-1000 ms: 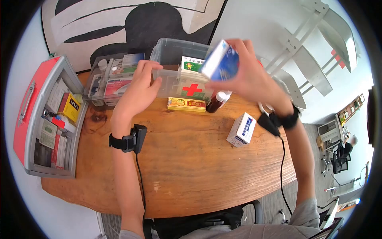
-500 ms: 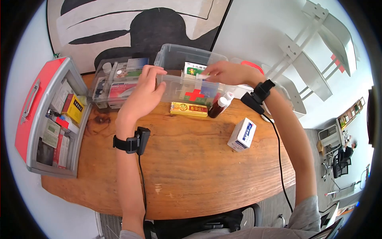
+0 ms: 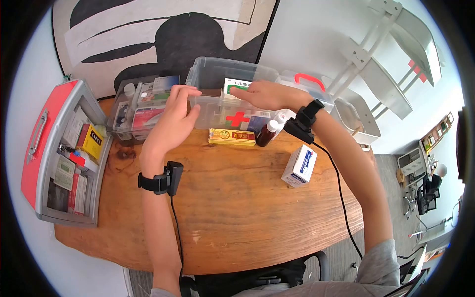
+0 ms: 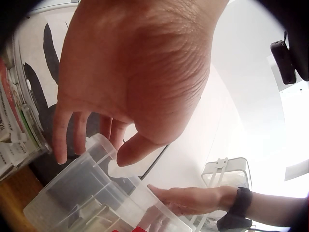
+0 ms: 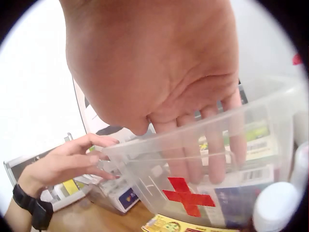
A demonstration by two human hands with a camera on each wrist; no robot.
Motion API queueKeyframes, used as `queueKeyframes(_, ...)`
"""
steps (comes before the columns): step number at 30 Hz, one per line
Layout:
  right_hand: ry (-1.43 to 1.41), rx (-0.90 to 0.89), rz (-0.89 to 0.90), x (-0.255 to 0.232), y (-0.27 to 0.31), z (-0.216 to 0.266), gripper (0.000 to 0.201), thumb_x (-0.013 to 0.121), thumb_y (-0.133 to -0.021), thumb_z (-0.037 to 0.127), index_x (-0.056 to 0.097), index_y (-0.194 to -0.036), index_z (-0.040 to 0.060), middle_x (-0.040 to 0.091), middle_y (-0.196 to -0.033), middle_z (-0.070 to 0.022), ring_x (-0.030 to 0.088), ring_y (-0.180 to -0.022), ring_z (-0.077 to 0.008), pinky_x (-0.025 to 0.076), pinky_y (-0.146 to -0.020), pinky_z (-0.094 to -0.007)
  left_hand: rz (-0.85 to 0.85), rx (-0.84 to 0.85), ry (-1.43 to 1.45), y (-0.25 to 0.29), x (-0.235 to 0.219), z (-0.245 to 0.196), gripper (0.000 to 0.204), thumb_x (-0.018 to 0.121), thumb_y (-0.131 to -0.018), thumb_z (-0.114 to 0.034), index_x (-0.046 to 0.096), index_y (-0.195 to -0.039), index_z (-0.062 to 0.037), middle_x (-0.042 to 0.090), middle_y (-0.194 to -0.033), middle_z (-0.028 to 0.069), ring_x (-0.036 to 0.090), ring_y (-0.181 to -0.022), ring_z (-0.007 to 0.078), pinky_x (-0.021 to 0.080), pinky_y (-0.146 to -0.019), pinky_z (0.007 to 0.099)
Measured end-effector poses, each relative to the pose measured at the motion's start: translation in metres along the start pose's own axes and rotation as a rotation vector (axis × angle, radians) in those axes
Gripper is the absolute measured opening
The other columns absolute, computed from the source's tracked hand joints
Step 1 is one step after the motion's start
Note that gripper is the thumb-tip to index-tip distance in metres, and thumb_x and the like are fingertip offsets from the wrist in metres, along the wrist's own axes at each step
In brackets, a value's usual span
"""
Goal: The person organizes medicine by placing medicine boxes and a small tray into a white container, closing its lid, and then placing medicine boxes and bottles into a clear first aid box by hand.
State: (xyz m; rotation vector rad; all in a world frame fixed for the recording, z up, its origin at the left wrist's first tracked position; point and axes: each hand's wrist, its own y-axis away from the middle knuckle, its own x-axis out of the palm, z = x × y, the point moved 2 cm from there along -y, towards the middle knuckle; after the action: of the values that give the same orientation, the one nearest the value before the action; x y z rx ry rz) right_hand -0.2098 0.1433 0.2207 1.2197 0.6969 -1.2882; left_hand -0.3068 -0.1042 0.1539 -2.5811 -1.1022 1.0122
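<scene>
A clear bin (image 3: 208,113) with a red cross stands at the table's back. My left hand (image 3: 172,121) rests at its left rim, fingers loosely bent, nothing in them. My right hand (image 3: 277,95) is over the bin; in the right wrist view its straight fingers (image 5: 216,162) hang inside, behind the front wall. A green-and-white box (image 3: 230,83) stands in the bin, and a blue-and-white box (image 3: 259,122) shows through its wall. Whether the fingertips touch a box, I cannot tell. In front lie a yellow box (image 3: 231,137) and, beside it, a brown bottle (image 3: 266,133) with a white cap.
A white-and-blue box (image 3: 300,166) stands on the table's right part. At the left are a red-and-grey medicine cabinet (image 3: 94,188) and a filled clear organizer (image 3: 118,127). A red-handled clear container (image 3: 324,96) and a white basket (image 3: 363,129) are at the back right.
My right hand has moved the blue-and-white box from the air into the bin and let go of it. My left hand has stayed at the bin's left rim.
</scene>
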Motion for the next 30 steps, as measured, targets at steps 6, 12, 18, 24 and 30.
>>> queueKeyframes(6, -0.109, 0.003, 0.081, 0.0, 0.008, -0.009, 0.101, 0.029, -0.108, 0.082, 0.078, -0.126, -0.0047, 0.077, -0.128, -0.0222, 0.077, -0.107, -0.0326, 0.051, -0.109, -0.0474, -0.01, 0.025, -0.048, -0.001, 0.003, 0.01, 0.03, 0.059, -0.11, -0.013, 0.055, -0.139, -0.0064, 0.05, -0.141, 0.0093, 0.058, -0.117, 0.0252, 0.052, -0.089, 0.0349)
queueKeyframes(12, -0.118, -0.086, -0.184, -0.005, -0.003, -0.016, 0.084, 0.035, -0.112, 0.068, 0.08, -0.12, -0.0028, 0.081, -0.113, -0.0199, 0.077, -0.09, -0.0355, 0.055, -0.099, -0.0453, -0.025, 0.025, -0.017, 0.0, 0.003, 0.002, 0.029, 0.06, -0.108, -0.009, 0.056, -0.136, -0.0028, 0.052, -0.136, 0.0135, 0.059, -0.111, 0.0295, 0.05, -0.102, 0.0405)
queueKeyframes(18, -0.134, -0.313, -0.715, 0.031, 0.06, 0.041, 0.02, 0.066, -0.103, 0.02, 0.075, -0.099, 0.0019, 0.074, -0.08, -0.0163, 0.069, -0.067, -0.0322, 0.053, -0.063, -0.0426, -0.038, 0.072, -0.04, 0.0, 0.002, 0.005, 0.027, 0.06, -0.108, -0.01, 0.056, -0.134, -0.0025, 0.052, -0.136, 0.0141, 0.059, -0.12, 0.0319, 0.049, -0.106, 0.0408)
queueKeyframes(24, 0.25, -0.273, -0.514, 0.142, 0.043, 0.008, 0.023, 0.069, -0.096, 0.012, 0.066, -0.118, 0.0035, 0.072, -0.099, -0.0197, 0.074, -0.072, -0.0386, 0.058, -0.064, -0.0488, -0.039, 0.07, -0.032, -0.001, 0.005, 0.006, 0.027, 0.06, -0.108, -0.009, 0.056, -0.134, -0.0023, 0.052, -0.136, 0.0154, 0.057, -0.131, 0.0351, 0.047, -0.111, 0.0418)
queueKeyframes(30, 0.281, -0.081, -0.426, 0.161, 0.027, 0.005, 0.041, 0.079, -0.083, 0.015, 0.061, -0.115, -0.0034, 0.063, -0.123, -0.0277, 0.076, -0.08, -0.042, 0.062, -0.068, -0.0497, -0.019, 0.079, -0.1, -0.002, 0.003, 0.013, 0.031, 0.06, -0.111, -0.011, 0.055, -0.141, -0.0083, 0.048, -0.143, 0.0085, 0.058, -0.117, 0.022, 0.052, -0.102, 0.0365)
